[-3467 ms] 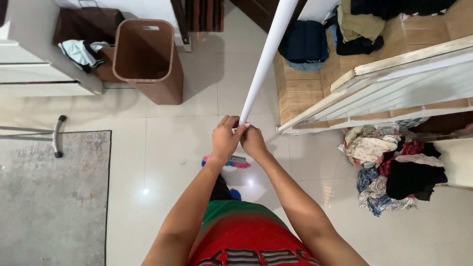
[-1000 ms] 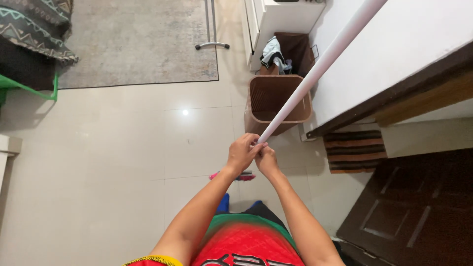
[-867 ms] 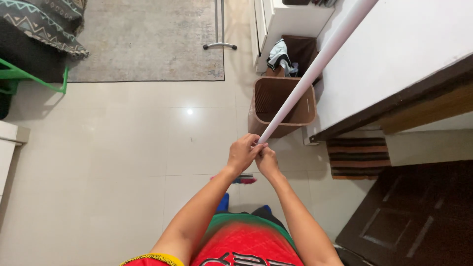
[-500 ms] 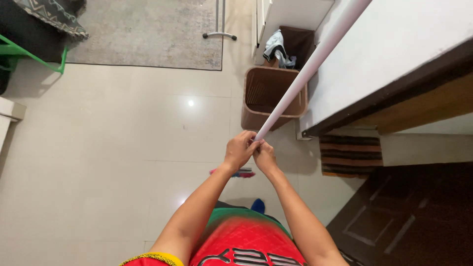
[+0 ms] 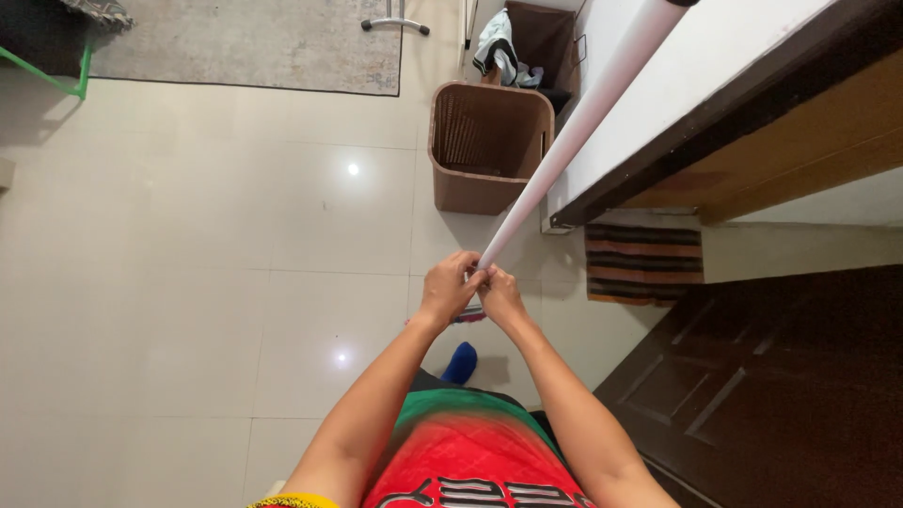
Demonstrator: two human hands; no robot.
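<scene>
Between both hands' fingers [image 5: 470, 275], the white pole's [image 5: 574, 141] lower end sits pinched.

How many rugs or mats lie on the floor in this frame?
2. A large grey rug lies at the top left, cut off by the frame edge. A small striped mat lies by the dark door, right of the hands gripping the white pole. Others may lie out of view.

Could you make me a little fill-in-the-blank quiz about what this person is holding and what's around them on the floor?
1. Both hands, left hand and right hand, grip one end of a long white ____.
2. The brown woven basket stands on the ____ floor.
3. The mat beside the dark wooden door has a ____ pattern.

Missing words: pole; tiled; striped
</scene>
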